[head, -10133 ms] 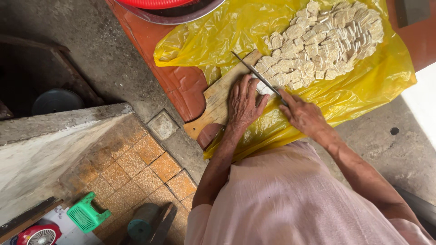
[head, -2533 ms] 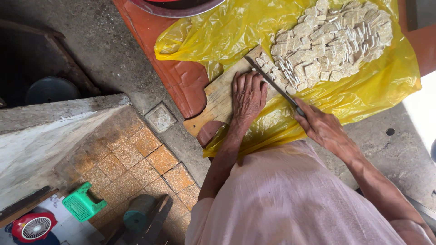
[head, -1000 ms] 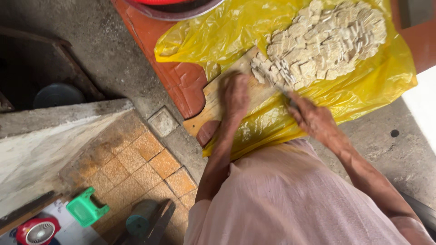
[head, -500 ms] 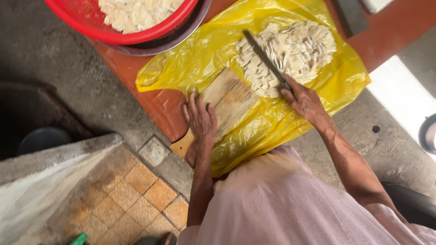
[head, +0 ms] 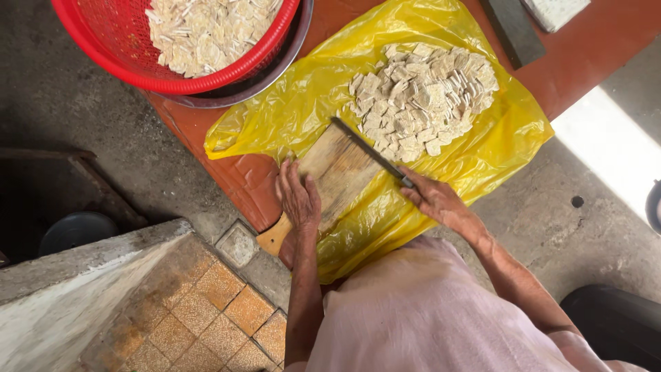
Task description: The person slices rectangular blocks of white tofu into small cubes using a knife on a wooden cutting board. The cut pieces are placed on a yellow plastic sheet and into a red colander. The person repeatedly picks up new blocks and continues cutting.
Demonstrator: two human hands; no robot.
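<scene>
My left hand [head: 299,198] lies flat on the near end of a wooden cutting board [head: 336,172], fingers together. My right hand [head: 432,198] grips the handle of a long knife [head: 368,150] whose blade rests across the board's far side. Just beyond the blade, a heap of small pale cut pieces [head: 421,96] lies on a yellow plastic sheet [head: 496,148]. The board's surface is bare.
A red basket [head: 124,52] with more pale pieces sits in a dark metal bowl [head: 275,65] at upper left, on a reddish-brown table [head: 592,48]. A dark block [head: 513,27] lies at top right. Tiled ledge [head: 206,310] and concrete floor lie below.
The pale pieces have been pushed off the board into the heap. My left hand slid to the board's near end, and the view shifted so the red basket shows.
</scene>
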